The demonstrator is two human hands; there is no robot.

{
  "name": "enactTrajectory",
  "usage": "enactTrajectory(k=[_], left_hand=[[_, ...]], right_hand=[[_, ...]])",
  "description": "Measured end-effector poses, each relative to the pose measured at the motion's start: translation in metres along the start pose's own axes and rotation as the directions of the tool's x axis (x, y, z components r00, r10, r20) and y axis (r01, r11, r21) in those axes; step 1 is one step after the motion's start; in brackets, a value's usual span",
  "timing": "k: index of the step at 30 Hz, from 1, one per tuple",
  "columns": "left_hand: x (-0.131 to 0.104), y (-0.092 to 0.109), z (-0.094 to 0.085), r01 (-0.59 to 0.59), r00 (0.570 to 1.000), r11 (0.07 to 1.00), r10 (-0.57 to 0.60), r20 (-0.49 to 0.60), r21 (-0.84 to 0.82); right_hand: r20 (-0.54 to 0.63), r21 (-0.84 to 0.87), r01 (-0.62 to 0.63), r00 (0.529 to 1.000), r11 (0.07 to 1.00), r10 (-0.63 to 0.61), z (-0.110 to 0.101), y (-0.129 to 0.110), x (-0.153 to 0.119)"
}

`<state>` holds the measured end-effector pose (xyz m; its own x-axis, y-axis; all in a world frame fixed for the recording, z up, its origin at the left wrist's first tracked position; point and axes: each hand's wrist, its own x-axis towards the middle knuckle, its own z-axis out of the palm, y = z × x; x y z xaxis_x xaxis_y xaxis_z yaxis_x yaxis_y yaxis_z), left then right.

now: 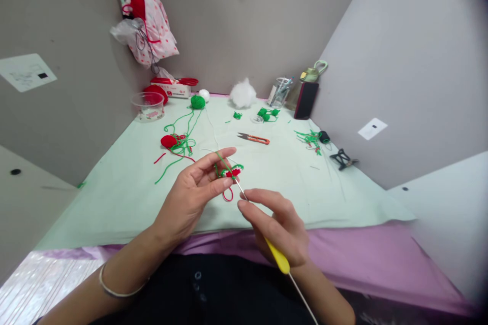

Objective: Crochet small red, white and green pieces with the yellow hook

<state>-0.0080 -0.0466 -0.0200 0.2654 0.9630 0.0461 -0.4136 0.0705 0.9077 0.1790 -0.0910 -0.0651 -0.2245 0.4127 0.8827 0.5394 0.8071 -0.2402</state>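
Between the thumb and fingers of my left hand is a small crochet piece, red in the middle with white and green edging. Green yarn runs up over my raised left index finger, and a red loop hangs below the piece. My right hand grips a crochet hook with a yellow handle, its metal shaft pinched between thumb and index finger. The hook's tip meets the edge of the piece; the exact stitch is too small to make out. A thin metal rod extends from the handle's lower end.
Thread snips lie beyond my hands. Red yarn and a green ball trail tangled strands at left. White stuffing, a pen cup and a phone stand at the back. Yarn scraps and a black stand lie right.
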Motion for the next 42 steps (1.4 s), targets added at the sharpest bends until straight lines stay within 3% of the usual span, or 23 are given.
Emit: enactTrajectory(k=[14, 19, 25, 32, 42], left_hand=[[0.000, 0.005, 0.006, 0.039, 0.999, 0.996, -0.042, -0.027, -0.084], [0.001, -0.001, 0.004, -0.008, 0.999, 0.999, 0.006, -0.043, -0.053], [0.002, -0.013, -0.003, -0.162, 0.985, 0.974, 0.169, -0.029, 0.160], [0.004, -0.015, -0.001, -0.252, 0.961, 0.932, 0.272, -0.044, 0.262], [0.002, -0.018, 0.000, -0.056, 0.998, 0.998, 0.057, -0.033, 0.007]], right_hand=[[0.000, 0.018, -0.011, 1.000, 1.000, 0.011, 0.001, -0.002, -0.001], [-0.051, 0.095, -0.148, 0.987, 0.984, 0.153, 0.003, -0.009, 0.009], [-0.029, 0.312, -0.323, 0.937, 0.894, 0.349, 0.001, -0.011, 0.022], [-0.034, 0.457, -0.390, 0.891, 0.800, 0.454, 0.005, -0.011, 0.023], [-0.062, 0.396, -0.389, 0.893, 0.832, 0.446, 0.003, -0.014, 0.023]])
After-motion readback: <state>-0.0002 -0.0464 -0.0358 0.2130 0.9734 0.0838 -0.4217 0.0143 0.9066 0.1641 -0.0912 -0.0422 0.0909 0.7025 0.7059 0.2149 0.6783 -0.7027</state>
